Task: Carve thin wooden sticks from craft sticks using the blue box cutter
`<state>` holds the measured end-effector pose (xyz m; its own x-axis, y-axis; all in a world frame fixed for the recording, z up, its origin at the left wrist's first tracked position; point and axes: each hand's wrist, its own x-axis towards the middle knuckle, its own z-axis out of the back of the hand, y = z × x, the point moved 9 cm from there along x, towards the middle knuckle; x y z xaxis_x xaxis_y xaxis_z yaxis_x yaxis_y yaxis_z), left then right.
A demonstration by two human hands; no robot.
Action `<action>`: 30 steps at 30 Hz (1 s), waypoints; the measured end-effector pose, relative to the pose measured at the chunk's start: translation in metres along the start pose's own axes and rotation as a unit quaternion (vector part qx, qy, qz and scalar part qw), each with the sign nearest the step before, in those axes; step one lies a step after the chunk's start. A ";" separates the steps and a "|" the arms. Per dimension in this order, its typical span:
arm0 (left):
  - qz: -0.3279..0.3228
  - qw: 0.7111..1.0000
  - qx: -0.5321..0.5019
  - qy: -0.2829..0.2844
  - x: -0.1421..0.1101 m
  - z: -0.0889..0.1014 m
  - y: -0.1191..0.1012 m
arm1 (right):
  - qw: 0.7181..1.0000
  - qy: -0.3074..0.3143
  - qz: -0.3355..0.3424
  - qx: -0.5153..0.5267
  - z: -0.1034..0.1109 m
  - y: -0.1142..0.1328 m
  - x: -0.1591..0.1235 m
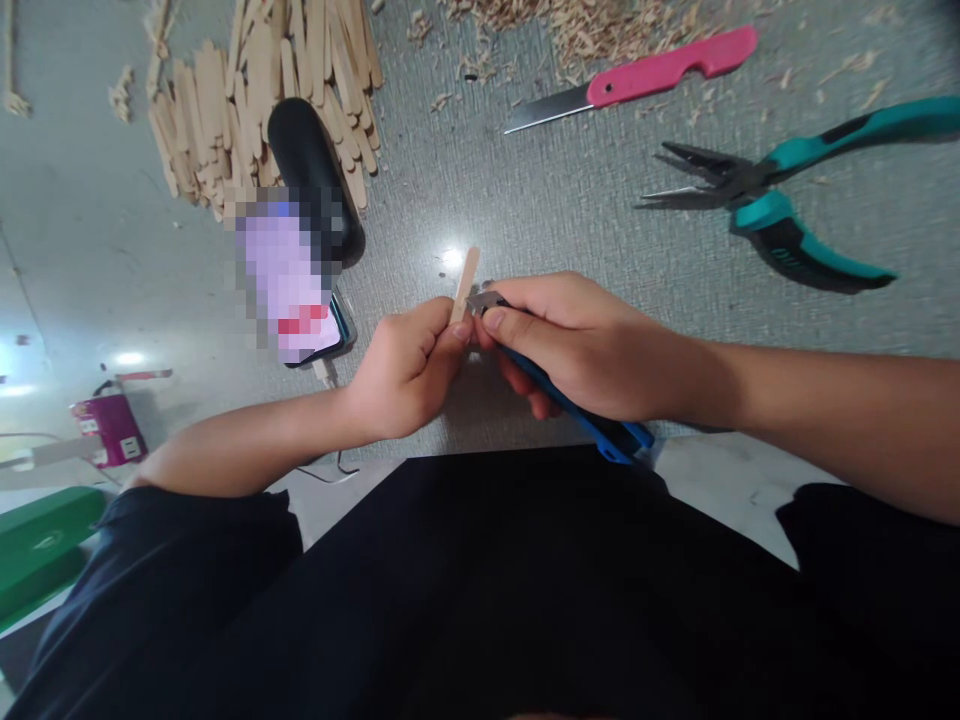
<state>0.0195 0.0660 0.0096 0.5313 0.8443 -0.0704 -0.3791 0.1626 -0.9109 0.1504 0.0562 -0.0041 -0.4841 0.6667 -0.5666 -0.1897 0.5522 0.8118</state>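
My left hand (412, 370) is closed on a wooden popsicle stick (467, 278), pinching its lower part so that the upper end points away from me. In my right hand (585, 340) is a blue utility knife (555, 385), its handle running down under the palm toward my body. The short metal blade (486, 300) sits against or very close to the side of the stick, just above my left thumb. Whether it cuts into the wood I cannot tell. My fingers hide the stick's lower end.
Many popsicle sticks (202, 120) lie piled at the far left, beside a black case (315, 170) and a blurred phone (289, 280) with a cable. A pink-handled knife (667, 70), teal pliers (780, 185) and wood shavings (622, 30) lie at the far right. A purple box (112, 428) is at left.
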 end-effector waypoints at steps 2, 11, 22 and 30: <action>-0.001 1.000 0.012 -0.004 -0.001 0.000 0.001 | 1.000 -0.002 -0.002 -0.003 0.000 0.000 0.000; -0.037 0.998 0.052 0.002 -0.003 -0.002 -0.007 | 1.000 -0.011 -0.011 -0.021 0.000 0.001 -0.002; -0.066 0.980 0.186 0.016 -0.007 -0.010 -0.015 | 0.998 -0.001 -0.060 -0.027 -0.003 -0.010 -0.008; -0.101 0.973 0.205 0.014 -0.005 -0.010 -0.020 | 0.994 0.035 -0.085 -0.054 -0.003 -0.011 -0.005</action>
<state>0.0318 0.0531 0.0241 0.6453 0.7600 0.0771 -0.5319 0.5195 -0.6687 0.1527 0.0454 -0.0101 -0.4958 0.5298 -0.6881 -0.3622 0.5940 0.7183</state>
